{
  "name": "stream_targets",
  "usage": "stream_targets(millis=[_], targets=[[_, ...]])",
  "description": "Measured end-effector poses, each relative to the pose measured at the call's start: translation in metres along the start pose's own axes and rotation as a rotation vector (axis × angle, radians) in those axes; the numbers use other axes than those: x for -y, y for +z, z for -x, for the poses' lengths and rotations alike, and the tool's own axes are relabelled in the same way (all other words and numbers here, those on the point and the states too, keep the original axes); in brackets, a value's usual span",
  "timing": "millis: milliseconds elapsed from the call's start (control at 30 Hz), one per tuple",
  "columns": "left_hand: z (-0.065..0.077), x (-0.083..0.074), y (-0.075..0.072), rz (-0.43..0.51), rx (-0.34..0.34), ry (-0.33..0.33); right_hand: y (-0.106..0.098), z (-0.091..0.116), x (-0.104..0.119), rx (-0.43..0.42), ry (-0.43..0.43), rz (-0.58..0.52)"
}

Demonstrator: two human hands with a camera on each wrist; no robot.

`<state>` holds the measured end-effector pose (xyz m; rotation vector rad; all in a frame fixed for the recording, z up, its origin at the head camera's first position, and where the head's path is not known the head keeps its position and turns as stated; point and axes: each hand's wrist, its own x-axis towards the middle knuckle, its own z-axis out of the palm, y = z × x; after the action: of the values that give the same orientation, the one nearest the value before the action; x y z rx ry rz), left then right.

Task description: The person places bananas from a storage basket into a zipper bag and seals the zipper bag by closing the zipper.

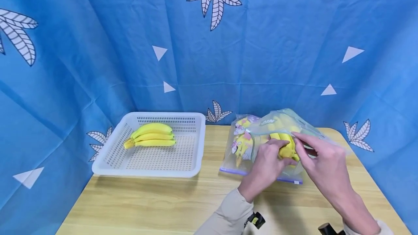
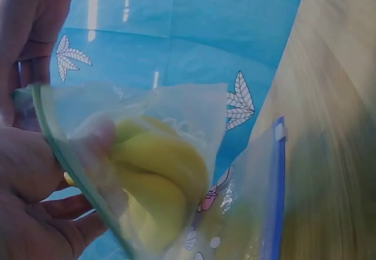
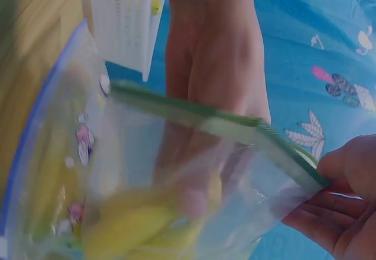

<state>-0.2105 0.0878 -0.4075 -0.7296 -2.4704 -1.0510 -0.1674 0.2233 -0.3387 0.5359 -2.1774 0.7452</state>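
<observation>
My left hand grips a bunch of yellow bananas by its stem end, at the mouth of a clear bag with a green-edged opening. In the right wrist view, the fingers of that hand show through the plastic beside the bananas. My right hand pinches the green rim of the bag between thumb and fingers, holding the mouth apart. Under and beside this bag lies a second clear bag, printed with pink figures and edged by a blue-purple slider zip; yellow fruit shows inside it.
To the left, a white plastic basket with perforated walls stands on the wooden table. Another banana bunch lies in it. A blue curtain with leaf prints surrounds the table at the back and sides.
</observation>
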Motion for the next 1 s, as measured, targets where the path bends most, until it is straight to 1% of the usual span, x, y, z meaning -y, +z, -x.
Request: stream_targets(millis=[100,200,333,400,467,600,700,767,867,900,1000], targets=[[0.006,0.004,-0.004,0.024,0.018,0.009,-0.001,-0.003,-0.005,-0.018,0.029,-0.005],[0.013,0.009,-0.014,0.054,0.052,0.022,-0.002,-0.006,-0.010,-0.038,0.042,0.005],[0.022,0.015,-0.033,0.105,0.088,0.041,-0.003,-0.011,-0.016,-0.051,0.064,0.016],[0.026,0.020,-0.044,0.124,0.077,0.056,-0.004,-0.013,-0.018,-0.056,0.079,0.013],[0.028,0.024,-0.056,0.146,0.063,0.049,-0.005,-0.017,-0.021,-0.061,0.091,0.005],[0.031,0.041,-0.087,0.196,0.041,-0.015,-0.007,-0.026,-0.025,-0.061,0.099,0.012],[0.031,0.057,-0.112,0.204,0.049,-0.090,-0.010,-0.035,-0.028,-0.057,0.098,0.068],[0.032,0.071,-0.129,0.175,0.065,-0.145,-0.012,-0.041,-0.029,-0.053,0.103,0.108],[0.035,0.092,-0.158,0.086,0.092,-0.241,-0.012,-0.047,-0.031,-0.034,0.119,0.146],[0.036,0.100,-0.168,0.052,0.101,-0.273,-0.011,-0.049,-0.030,-0.030,0.125,0.147],[0.039,0.125,-0.200,-0.033,0.113,-0.336,-0.008,-0.052,-0.029,-0.006,0.156,0.141]])
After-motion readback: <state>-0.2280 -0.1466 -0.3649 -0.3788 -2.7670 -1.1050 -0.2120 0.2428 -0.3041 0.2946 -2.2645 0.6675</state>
